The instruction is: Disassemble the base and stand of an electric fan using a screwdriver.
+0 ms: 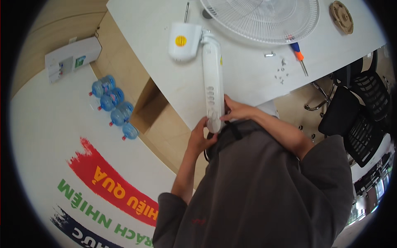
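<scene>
A white electric fan's body lies on the table, its long control column (213, 76) pointing toward me with a row of buttons along it. At the column's far end is the rounded motor housing (185, 42), which bears a yellow round sticker and has a metal shaft sticking out. My left hand (202, 138) is closed around the near end of the column, from its left side. From the right, my right hand (237, 110) grips the same end, fingers and thumb against its edge. The underside of the column and some fingertips are hidden.
On the white table (252, 78) lie a round fan grille (264, 16), a screwdriver (298, 53) with an orange and blue handle, several small screws (282, 72) and a brown round piece (341, 17). Black chairs (345, 111) stand right; water bottles (111, 99) line the left wall.
</scene>
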`<state>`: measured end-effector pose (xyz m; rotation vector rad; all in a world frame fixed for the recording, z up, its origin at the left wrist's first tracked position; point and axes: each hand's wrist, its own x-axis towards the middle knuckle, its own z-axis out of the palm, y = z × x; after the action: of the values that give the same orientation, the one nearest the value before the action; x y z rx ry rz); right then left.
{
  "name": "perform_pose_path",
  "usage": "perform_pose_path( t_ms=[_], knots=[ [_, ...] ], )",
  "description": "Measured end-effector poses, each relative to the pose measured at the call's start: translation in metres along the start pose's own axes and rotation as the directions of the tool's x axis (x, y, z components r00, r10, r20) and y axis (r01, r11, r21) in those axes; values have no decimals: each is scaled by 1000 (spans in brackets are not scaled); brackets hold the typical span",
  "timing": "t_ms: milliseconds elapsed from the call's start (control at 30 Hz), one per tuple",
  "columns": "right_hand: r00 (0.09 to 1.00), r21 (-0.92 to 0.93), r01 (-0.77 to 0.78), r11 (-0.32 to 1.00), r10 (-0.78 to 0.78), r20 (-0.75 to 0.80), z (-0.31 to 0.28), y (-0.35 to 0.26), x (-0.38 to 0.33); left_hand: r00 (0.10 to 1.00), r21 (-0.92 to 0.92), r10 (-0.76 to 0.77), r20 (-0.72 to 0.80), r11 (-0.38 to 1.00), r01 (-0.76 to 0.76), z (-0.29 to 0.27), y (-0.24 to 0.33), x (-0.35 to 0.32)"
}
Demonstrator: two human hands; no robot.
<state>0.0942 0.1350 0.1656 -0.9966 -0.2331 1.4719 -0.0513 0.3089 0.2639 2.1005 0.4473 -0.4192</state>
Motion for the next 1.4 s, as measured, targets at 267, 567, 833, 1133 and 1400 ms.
perform_pose_path(
  t_ms=[267, 567, 833, 1133, 1400],
  knots=[
    [992, 138, -105, 985, 93, 87, -12, -27, -17, 971, 315, 237, 24, 920, -232, 1, 27, 9],
    [998, 103, -58, 993, 61, -27, 1, -40, -34, 864, 460, 408, 295, 732, -503, -12, 31, 17],
    [992, -137, -79, 987, 64, -112, 2, -60, -44, 741, 541, 560, 370, 519, -662, -11, 36, 27],
    [996, -74, -48, 996, 42, -79, -7, -66, -56, 757, 493, 607, 241, 595, -634, -4, 46, 31],
    [1000, 89, 0, 996, -2, 21, -13, -61, -59, 670, 518, 725, 161, 516, -682, -9, 64, 34]
  ],
)
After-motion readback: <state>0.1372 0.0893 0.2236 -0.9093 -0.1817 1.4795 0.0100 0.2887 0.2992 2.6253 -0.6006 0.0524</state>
